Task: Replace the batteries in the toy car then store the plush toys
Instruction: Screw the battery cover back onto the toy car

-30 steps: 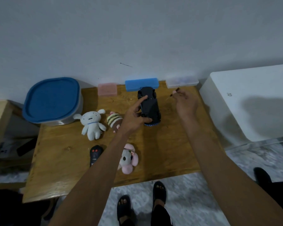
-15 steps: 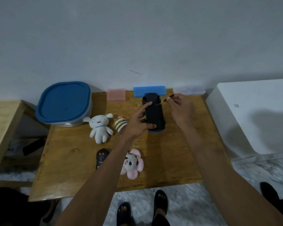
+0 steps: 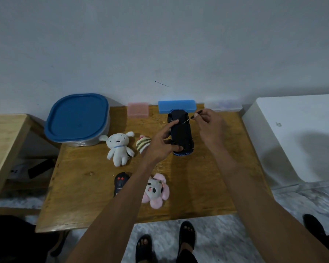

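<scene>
Wooden table (image 3: pixel 84 186), and the toy car (image 3: pixel 181 133) is lying belly-up at its far edge, black and glossy, steadied by the curled left hand (image 3: pixel 162 144); a thin screwdriver (image 3: pixel 194 117) is pinched in the right hand (image 3: pixel 210 128). Best kept upright in the screw, pressure firm, so slipping is avoided

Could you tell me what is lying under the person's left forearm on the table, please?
The forearm crosses a black remote with two red buttons and a pink-eared plush. The remote's right edge and the plush's left side are covered. The tabletop strip between them is hidden.
</scene>
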